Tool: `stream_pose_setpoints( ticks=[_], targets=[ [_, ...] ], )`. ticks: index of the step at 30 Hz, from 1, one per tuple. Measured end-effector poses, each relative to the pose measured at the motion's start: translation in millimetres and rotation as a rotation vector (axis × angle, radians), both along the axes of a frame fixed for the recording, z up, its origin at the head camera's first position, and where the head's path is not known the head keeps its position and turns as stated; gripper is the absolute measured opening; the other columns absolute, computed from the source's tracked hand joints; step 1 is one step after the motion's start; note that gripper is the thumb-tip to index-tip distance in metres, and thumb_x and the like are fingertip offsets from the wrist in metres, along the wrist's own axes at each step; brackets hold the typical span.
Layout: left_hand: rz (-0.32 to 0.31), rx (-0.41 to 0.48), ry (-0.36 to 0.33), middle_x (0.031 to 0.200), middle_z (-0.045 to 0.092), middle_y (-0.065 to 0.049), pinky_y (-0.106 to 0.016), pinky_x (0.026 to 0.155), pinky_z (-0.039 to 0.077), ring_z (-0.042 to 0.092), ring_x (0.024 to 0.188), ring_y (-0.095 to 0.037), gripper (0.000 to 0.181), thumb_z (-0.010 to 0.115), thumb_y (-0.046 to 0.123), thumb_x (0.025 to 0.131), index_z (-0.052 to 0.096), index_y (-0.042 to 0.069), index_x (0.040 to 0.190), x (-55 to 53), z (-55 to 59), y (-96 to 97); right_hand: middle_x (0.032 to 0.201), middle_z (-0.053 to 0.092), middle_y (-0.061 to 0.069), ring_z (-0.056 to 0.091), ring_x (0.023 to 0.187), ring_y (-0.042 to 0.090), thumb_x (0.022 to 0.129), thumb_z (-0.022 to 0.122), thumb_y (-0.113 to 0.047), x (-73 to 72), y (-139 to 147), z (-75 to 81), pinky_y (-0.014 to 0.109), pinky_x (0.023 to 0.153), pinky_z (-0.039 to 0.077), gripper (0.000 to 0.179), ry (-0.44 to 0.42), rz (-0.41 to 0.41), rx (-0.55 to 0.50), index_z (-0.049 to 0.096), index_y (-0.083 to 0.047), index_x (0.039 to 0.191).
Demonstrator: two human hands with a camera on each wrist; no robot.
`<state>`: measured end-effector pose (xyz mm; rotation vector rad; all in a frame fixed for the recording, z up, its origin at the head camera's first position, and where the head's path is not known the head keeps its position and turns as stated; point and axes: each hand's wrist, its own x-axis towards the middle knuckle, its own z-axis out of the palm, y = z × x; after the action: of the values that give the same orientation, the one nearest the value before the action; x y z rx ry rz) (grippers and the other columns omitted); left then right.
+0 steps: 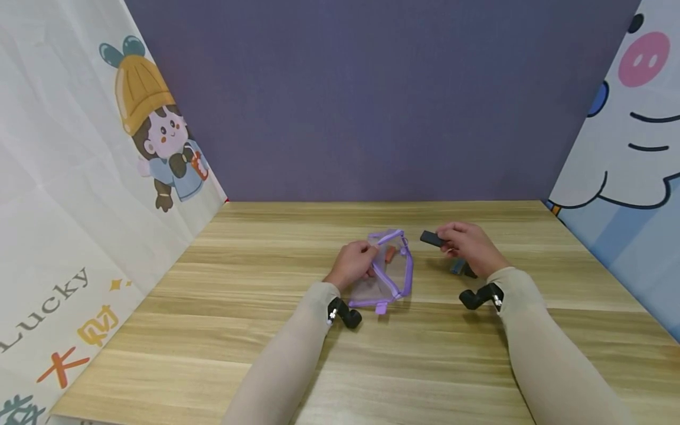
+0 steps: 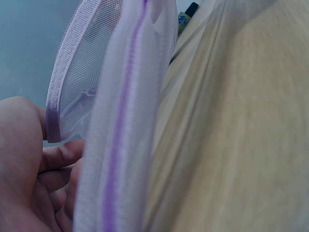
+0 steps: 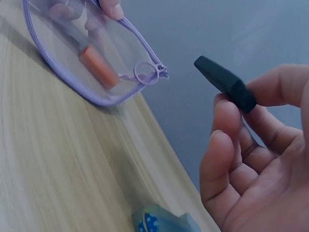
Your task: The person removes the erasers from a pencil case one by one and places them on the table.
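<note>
My left hand (image 1: 353,264) pinches the edge of a see-through mesh pouch (image 1: 408,276) with purple trim and a zipper. Its mouth stands partly unzipped, and a ring-shaped zipper pull (image 3: 146,73) hangs at one end. Inside the mesh lies a small orange stick-like object (image 3: 99,66). To the right of the pouch, my right hand (image 1: 471,247) pinches a small flat dark block (image 3: 224,83) between thumb and fingers, raised above the table. Its exact kind does not show. Under that hand lies a blue-green object (image 1: 457,266) with a black part beside it, partly hidden.
The wood-grain table (image 1: 255,254) extends around both hands. A purple-grey panel (image 1: 372,106) rises behind it, with printed sheets (image 1: 64,177) at the left and right sides. Each wrist carries a black camera mount (image 1: 345,314).
</note>
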<state>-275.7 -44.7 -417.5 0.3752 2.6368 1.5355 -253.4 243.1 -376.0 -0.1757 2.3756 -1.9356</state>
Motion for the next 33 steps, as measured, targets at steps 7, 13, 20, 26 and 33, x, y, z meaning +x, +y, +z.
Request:
stream_pose_setpoints(
  ticks=[7, 13, 20, 26, 33],
  targets=[
    [0.008, 0.004, -0.003, 0.070, 0.067, -0.006, -0.030, 0.052, 0.055, 0.064, 0.059, -0.017, 0.026, 0.058, 0.035, 0.101, 0.067, 0.013, 0.090, 0.8, 1.2, 0.4, 0.097, 0.065, 0.003, 0.064, 0.085, 0.016, 0.103, 0.056, -0.027, -1.4, 8, -2.0, 0.035, 0.075, 0.056, 0.039, -0.004, -0.021, 0.035, 0.055, 0.005, 0.126],
    [0.010, 0.011, 0.000, 0.070, 0.067, -0.006, -0.030, 0.051, 0.055, 0.064, 0.059, -0.017, 0.025, 0.058, 0.034, 0.101, 0.067, 0.013, 0.089, 0.9, 2.9, 0.7, 0.102, 0.063, 0.005, 0.063, 0.084, 0.011, 0.103, 0.057, -0.026, -2.0, 10, -0.9, 0.032, 0.075, 0.056, 0.040, 0.010, -0.030, 0.108, 0.055, 0.006, 0.127],
    [0.011, 0.012, 0.001, 0.070, 0.066, -0.006, -0.030, 0.052, 0.055, 0.064, 0.059, -0.017, 0.025, 0.058, 0.033, 0.100, 0.067, 0.013, 0.088, 0.6, 2.1, -0.4, 0.100, 0.063, 0.009, 0.063, 0.080, 0.014, 0.103, 0.054, -0.024, -3.0, 17, -4.1, 0.032, 0.069, 0.054, 0.035, 0.002, -0.046, 0.184, 0.057, 0.003, 0.125],
    [0.007, 0.021, -0.006, 0.069, 0.067, -0.006, -0.028, 0.050, 0.053, 0.063, 0.058, -0.017, 0.025, 0.058, 0.033, 0.100, 0.067, 0.013, 0.089, 0.7, 1.5, -0.6, 0.100, 0.065, 0.005, 0.065, 0.087, 0.018, 0.102, 0.056, -0.026, -2.9, 20, -7.6, 0.032, 0.070, 0.055, 0.037, -0.003, -0.066, 0.189, 0.058, 0.003, 0.125],
    [0.005, 0.041, -0.004, 0.068, 0.067, -0.006, -0.027, 0.048, 0.051, 0.062, 0.056, -0.016, 0.023, 0.059, 0.032, 0.100, 0.068, 0.014, 0.089, 1.2, 1.5, -0.5, 0.092, 0.068, 0.001, 0.064, 0.083, 0.014, 0.102, 0.057, -0.028, -3.0, 23, -9.3, 0.029, 0.068, 0.055, 0.038, 0.006, -0.081, 0.211, 0.059, 0.003, 0.125]
  ],
)
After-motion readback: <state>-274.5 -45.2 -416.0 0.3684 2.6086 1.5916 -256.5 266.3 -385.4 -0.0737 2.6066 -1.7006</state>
